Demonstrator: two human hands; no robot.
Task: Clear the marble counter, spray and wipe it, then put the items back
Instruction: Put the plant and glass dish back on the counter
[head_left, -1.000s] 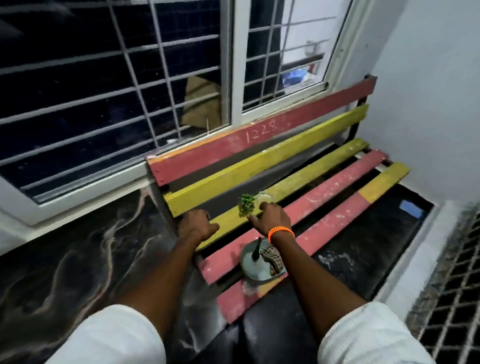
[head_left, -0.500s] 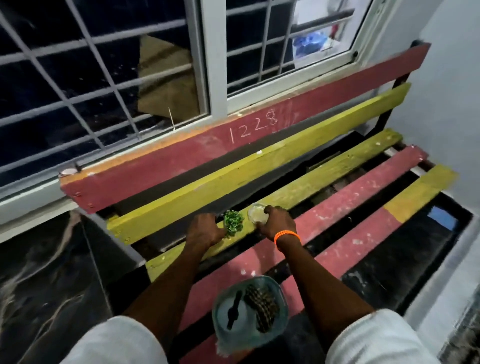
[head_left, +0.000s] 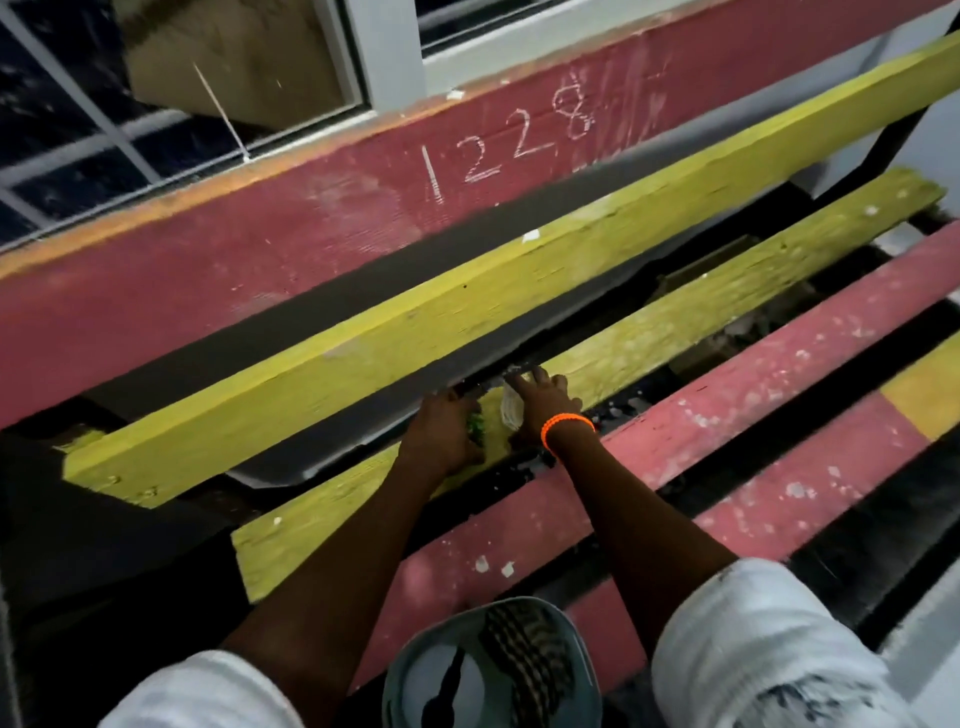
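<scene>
The bench (head_left: 675, 291) is built of painted slats — red and yellow — running diagonally from lower left to upper right. Its red backrest slat carries the chalked number "1228" (head_left: 511, 143) and lies against the window frame (head_left: 387, 47) at the far edge.

Both hands are at the rearmost yellow seat slat, near the bench's middle, just below the lower backrest slat.

- The left hand (head_left: 441, 434) is curled, knuckles up, over a small green plant-like item (head_left: 475, 427) that shows only as a sliver at the thumb side. The hand touches it, but whether the fingers are closed on it cannot be told.
- The right hand (head_left: 543, 402), with an orange wristband (head_left: 566, 423), lies fingers extended toward the backrest, its palm against a small pale glass-like item (head_left: 511, 410). The item stands between the two hands, touching the right one; whether it is gripped cannot be told, as the hand covers most of it.

At the near edge of the bench, between the two forearms, a light blue bowl (head_left: 410, 691) sits on the front red slat. It contains a dark utensil (head_left: 444, 686) and a checked brown cloth (head_left: 530, 660). White sleeves (head_left: 753, 644) cover both upper arms.
</scene>
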